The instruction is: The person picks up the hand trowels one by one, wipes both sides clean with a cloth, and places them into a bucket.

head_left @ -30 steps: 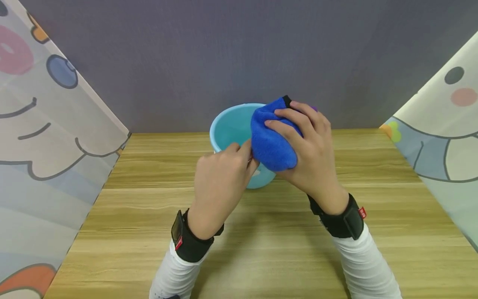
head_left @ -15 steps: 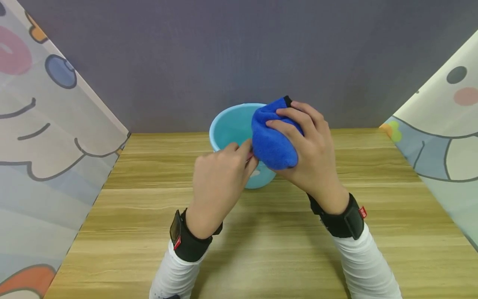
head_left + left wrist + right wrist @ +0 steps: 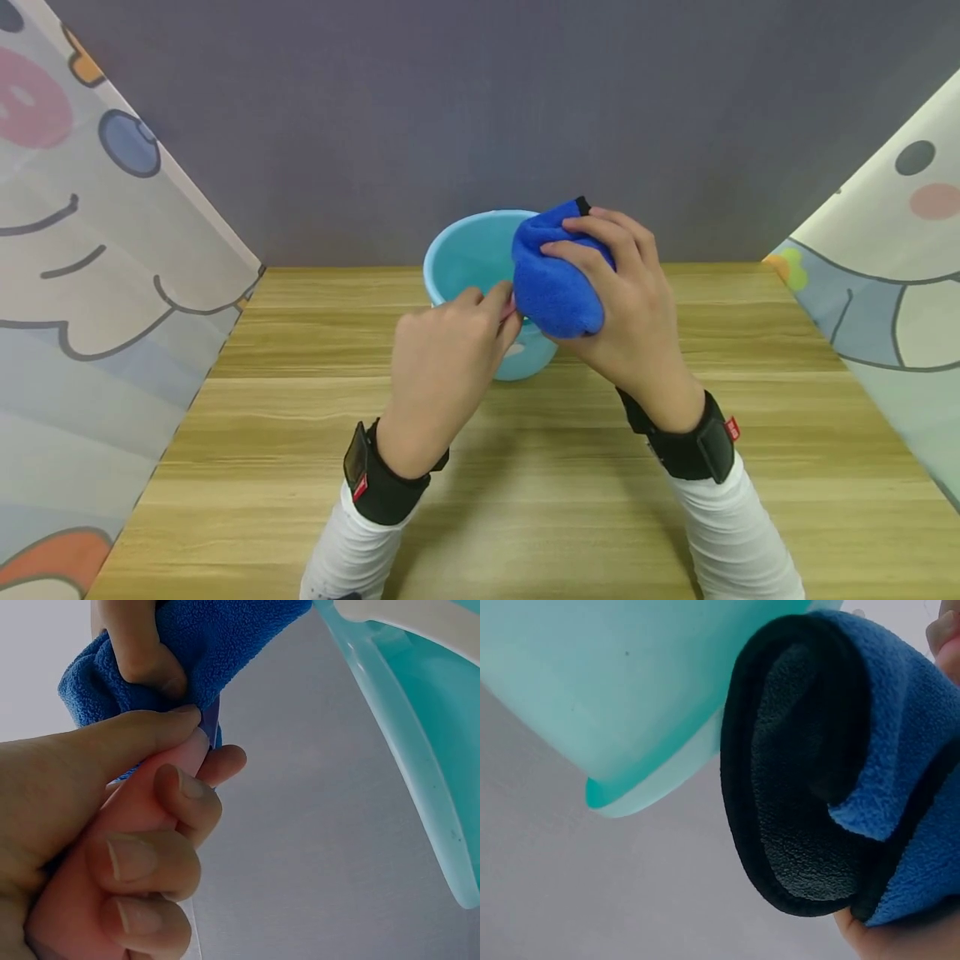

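My left hand grips a pink handle, its fingers curled around it and the thumb laid along it. Where the handle ends, a small purple part shows and runs in under a blue cloth. The rest of that handled tool is hidden, so I cannot tell its kind. My right hand holds the cloth bunched around that end, fingers bent over the top. In the right wrist view the cloth's dark grey inner side and black edging face the camera. Both hands are close together.
A light blue bucket stands on the wooden table just beyond the hands, partly covered by them. A white bucket handle shows in the left wrist view. A grey wall rises behind, with cartoon-print panels at both sides.
The cloth and my right fingers have shifted slightly to the right, away from my left hand. A bit more of the pink handle shows between the hands. Both hands keep their holds.
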Tool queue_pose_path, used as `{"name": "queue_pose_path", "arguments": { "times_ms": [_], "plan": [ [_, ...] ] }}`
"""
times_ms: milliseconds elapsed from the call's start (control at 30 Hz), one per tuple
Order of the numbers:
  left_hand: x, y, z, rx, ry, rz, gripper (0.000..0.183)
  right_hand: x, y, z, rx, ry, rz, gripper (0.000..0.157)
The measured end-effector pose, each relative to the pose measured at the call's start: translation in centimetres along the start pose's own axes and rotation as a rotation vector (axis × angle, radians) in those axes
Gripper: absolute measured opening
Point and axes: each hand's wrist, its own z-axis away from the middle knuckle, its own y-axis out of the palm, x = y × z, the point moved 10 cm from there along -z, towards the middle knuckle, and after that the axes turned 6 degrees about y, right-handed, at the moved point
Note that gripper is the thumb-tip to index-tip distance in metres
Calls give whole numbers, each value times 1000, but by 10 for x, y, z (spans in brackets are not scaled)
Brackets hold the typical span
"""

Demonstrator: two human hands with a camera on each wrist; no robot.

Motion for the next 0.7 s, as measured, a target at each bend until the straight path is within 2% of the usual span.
{"name": "queue_pose_path", "arguments": {
  "times_ms": [267, 700],
  "plan": [
    [3, 1, 0, 4, -6, 5, 25, 0, 0, -1, 3, 21, -33, 69],
    [4, -1, 0, 2, 2, -5, 33, -3, 2, 0, 42, 26, 12, 65]
  ]
}}
